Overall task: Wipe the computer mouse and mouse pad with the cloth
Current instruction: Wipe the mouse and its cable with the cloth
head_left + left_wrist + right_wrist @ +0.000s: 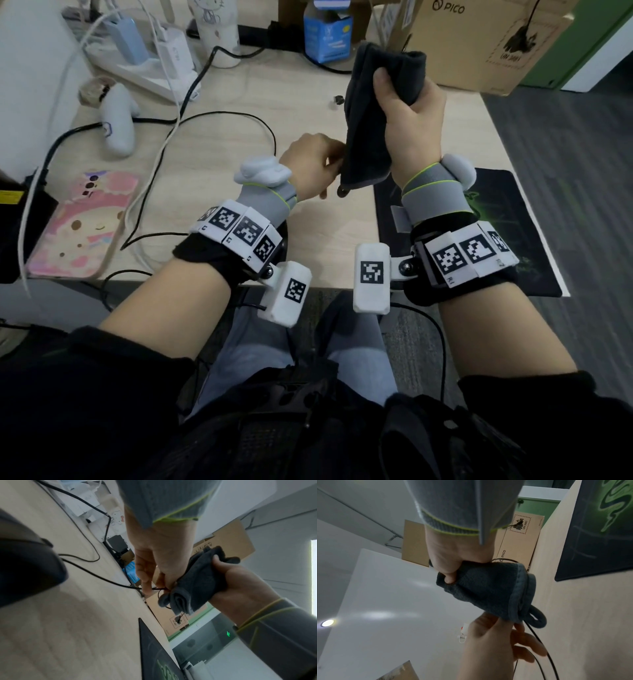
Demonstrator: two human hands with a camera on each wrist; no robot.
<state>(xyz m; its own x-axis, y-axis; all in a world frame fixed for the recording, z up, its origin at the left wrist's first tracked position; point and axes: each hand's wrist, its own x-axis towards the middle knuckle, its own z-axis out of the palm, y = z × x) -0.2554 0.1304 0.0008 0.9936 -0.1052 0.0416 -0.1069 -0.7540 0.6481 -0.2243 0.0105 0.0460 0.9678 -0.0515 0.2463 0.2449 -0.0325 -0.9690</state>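
My right hand (407,113) is raised above the desk and grips a folded dark grey cloth (366,113), which hangs down from the fist. At the cloth's lower left edge, my left hand (318,164) pinches it between thumb and fingers. A thin black cable (537,639) runs past those fingers. The black mouse pad (507,219) with a green logo lies flat at the desk's right front, partly under my right wrist. In the left wrist view the dark mouse (25,568) sits on the desk close to the camera; the head view hides it under my left wrist.
A phone in a pink case (82,226) lies at the left front, with a white controller (118,120) behind it. At the back stand a power strip (147,65), a blue carton (327,34) and a cardboard box (479,41). Black and white cables cross the desk's left half.
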